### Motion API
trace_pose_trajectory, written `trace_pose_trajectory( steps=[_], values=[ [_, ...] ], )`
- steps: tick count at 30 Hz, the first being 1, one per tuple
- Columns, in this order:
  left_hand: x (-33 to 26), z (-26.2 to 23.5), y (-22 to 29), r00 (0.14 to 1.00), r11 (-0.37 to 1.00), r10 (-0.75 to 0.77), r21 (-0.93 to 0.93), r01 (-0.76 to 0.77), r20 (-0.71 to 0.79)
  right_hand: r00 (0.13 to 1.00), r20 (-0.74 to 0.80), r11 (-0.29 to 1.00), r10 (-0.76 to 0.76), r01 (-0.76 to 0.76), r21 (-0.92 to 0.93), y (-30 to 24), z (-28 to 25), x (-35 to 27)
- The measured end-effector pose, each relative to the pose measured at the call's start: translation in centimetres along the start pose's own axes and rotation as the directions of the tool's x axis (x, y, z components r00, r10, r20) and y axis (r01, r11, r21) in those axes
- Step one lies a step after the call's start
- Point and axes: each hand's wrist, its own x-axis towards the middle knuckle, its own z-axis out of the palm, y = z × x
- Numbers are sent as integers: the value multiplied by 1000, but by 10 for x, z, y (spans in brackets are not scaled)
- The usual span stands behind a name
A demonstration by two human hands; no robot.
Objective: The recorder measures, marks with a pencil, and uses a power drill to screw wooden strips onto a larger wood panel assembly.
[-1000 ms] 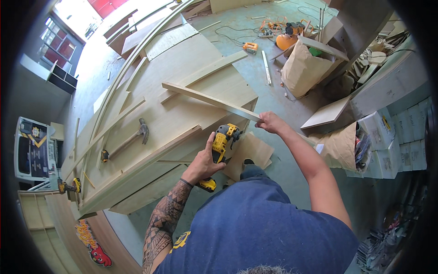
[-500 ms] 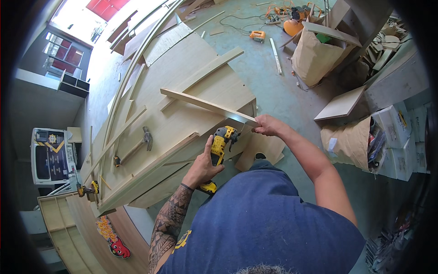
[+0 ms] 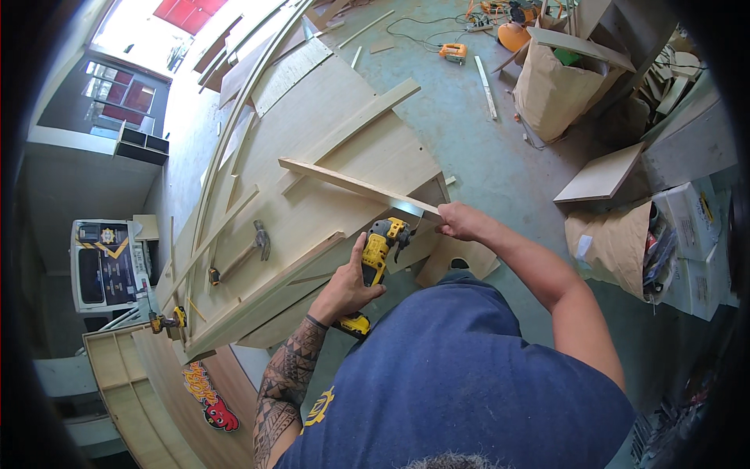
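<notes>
My left hand (image 3: 349, 291) is wrapped round a yellow-and-black cordless oscillating multi-tool (image 3: 376, 252), whose battery sticks out below the palm. Its head points up towards a wooden strip (image 3: 344, 180), and a bright patch of light falls on the strip near my right hand. My right hand (image 3: 462, 221) grips the strip's near right end, with the fingers folded round it. The strip slants away to the upper left, over a large plywood panel (image 3: 351, 94). Whether the tool's tip touches the strip cannot be made out.
A hammer (image 3: 261, 241) lies on the plywood at left, among loose strips. A yellow-and-black drill (image 3: 167, 320) stands by the panel's left corner. At right are paper sacks (image 3: 556, 90) of offcuts and a board (image 3: 600, 173). An orange power tool (image 3: 453, 52) lies on the floor.
The whole view has shifted slightly, so surroundings sit a little further right. Both hands keep their grips on the multi-tool and the strip, nearly unmoved.
</notes>
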Motion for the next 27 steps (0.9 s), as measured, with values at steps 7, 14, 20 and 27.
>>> trace_pose_trajectory(
  steps=[7, 14, 20, 27],
  values=[
    [1, -10, 13, 1000, 997, 16, 76, -17, 16, 997, 3, 996, 77, -77, -35, -12, -5, -11],
    [4, -18, 26, 997, 992, -53, 117, 46, 50, 994, -82, 991, 71, -79, -105, -22, -3, -21],
    [9, -19, 25, 997, 991, -51, 129, 44, 49, 992, -120, 996, 28, -38, -83, -21, -3, -24],
    [11, -18, 22, 997, 992, -40, 119, 31, 73, 992, -124, 998, -6, -2, -66, -17, -2, -23]
  ],
)
